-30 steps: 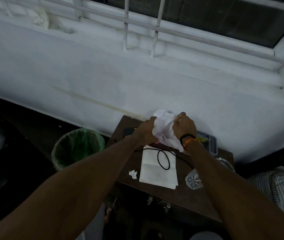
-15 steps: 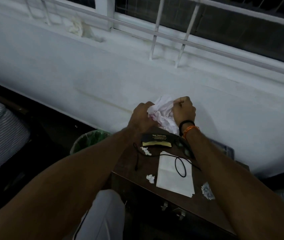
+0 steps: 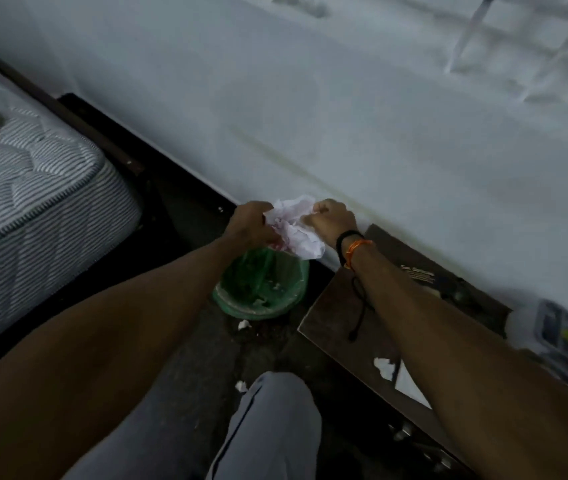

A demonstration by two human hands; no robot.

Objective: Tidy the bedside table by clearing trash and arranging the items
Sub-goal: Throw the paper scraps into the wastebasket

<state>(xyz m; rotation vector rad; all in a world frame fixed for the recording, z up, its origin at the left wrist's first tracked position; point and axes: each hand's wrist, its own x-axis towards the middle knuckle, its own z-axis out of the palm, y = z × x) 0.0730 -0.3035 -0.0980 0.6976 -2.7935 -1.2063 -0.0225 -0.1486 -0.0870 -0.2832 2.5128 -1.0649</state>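
Above a green-lined waste bin (image 3: pixel 262 289) on the dark floor, a person holds a crumpled wad of white paper (image 3: pixel 294 225) between both hands. The left hand (image 3: pixel 249 225) has its fingers curled round the wad's left side, and the right hand (image 3: pixel 331 220) is a closed grip on its right side, so the paper is bunched between the two fists, its lower edge hanging over the far rim of the bin. The right wrist wears a black band and an orange thread (image 3: pixel 353 249). Just to the right of the bin stands the dark wooden counter (image 3: pixel 334 306), set against the white wall (image 3: pixel 345 116). On it lie a thin black cord (image 3: pixel 360 306), a torn white scrap (image 3: pixel 384 368) beside a flat white sheet (image 3: pixel 410 386), a dark booklet (image 3: pixel 421 273) near the wall, and a clear plastic box (image 3: pixel 566 330) at the far right, blurred. Two small white scraps (image 3: pixel 244 324) lie on the floor near the bin. A striped mattress (image 3: pixel 26 188) fills the left side. The person's grey-trousered knee (image 3: pixel 275 410) shows at the bottom.
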